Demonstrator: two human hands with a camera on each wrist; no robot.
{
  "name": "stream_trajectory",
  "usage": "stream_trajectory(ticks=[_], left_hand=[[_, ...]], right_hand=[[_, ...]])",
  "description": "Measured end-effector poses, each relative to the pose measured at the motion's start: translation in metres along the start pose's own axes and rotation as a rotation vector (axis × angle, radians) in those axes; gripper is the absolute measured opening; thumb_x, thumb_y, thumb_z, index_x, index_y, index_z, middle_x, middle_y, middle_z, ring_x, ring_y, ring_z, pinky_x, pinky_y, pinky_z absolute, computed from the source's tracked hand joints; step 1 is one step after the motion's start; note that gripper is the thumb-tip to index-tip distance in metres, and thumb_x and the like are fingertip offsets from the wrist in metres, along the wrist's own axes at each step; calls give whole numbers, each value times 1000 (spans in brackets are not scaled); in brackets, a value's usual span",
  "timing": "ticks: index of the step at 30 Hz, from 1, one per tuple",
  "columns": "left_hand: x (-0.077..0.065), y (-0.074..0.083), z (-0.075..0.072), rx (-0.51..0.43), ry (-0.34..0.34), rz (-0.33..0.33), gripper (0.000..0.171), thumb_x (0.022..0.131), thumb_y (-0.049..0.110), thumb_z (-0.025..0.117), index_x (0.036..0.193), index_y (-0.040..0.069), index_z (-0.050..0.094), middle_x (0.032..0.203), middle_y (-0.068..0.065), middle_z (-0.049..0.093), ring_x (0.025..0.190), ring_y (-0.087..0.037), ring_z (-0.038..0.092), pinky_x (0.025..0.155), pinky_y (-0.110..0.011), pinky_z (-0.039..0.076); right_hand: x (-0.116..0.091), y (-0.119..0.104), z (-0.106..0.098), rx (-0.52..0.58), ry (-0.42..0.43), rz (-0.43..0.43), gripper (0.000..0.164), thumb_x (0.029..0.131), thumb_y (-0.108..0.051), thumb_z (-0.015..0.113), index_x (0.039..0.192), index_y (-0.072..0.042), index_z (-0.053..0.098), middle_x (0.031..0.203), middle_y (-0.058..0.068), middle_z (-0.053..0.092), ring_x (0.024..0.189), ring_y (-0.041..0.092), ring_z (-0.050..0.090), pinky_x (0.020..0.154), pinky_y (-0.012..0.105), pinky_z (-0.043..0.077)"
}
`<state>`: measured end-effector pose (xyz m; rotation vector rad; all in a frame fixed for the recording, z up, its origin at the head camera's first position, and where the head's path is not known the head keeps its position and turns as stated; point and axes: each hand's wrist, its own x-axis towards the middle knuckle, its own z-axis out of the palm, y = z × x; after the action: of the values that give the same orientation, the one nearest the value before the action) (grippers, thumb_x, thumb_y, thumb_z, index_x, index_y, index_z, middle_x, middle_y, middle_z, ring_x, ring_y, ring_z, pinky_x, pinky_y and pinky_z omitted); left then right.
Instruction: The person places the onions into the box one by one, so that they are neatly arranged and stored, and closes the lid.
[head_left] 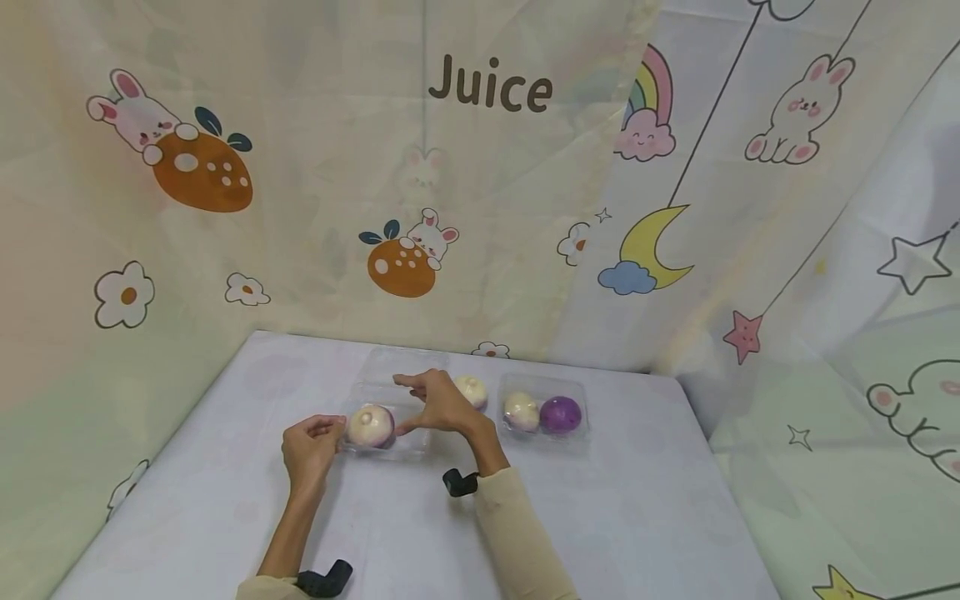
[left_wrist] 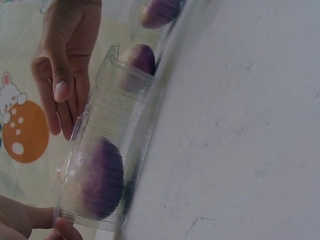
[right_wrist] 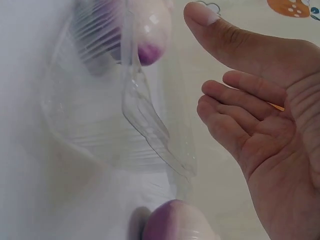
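Note:
A clear plastic clamshell box (head_left: 411, 442) with its lid (head_left: 401, 363) raised at the back stands on the table. Inside, at the left end, sits a white-and-purple turnip (head_left: 371, 425). My left hand (head_left: 309, 442) pinches the box's left edge between thumb and fingers, as the left wrist view also shows. Over the box's other end hovers my right hand (head_left: 444, 404), thumb and fingers spread apart and nothing held. In the right wrist view its palm (right_wrist: 272, 142) faces the box wall. Another turnip (head_left: 471, 390) lies just outside the box, partly behind my right hand.
To the right stands a second clear box (head_left: 583, 429) holding a pale turnip (head_left: 521, 412) and a purple round vegetable (head_left: 561, 414). A white cloth covers the table (head_left: 390, 533). Printed curtains (head_left: 315, 167) hang behind its far edge and along both sides.

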<state>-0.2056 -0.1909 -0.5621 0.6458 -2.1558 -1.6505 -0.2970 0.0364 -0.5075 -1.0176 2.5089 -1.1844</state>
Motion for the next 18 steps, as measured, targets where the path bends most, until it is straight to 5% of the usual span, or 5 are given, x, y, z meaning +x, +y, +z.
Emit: stream_trajectory(ticks=[18], left_hand=[[-1, 1, 0, 1, 2, -3, 19, 101, 11, 76, 105, -7, 80, 83, -10, 77, 57, -12, 62, 50, -21, 53]], right_hand=[[-12, 8, -21, 81, 97, 49, 91, 72, -11, 103, 152, -4, 61, 156, 13, 64, 134, 46, 68, 114, 48, 58]])
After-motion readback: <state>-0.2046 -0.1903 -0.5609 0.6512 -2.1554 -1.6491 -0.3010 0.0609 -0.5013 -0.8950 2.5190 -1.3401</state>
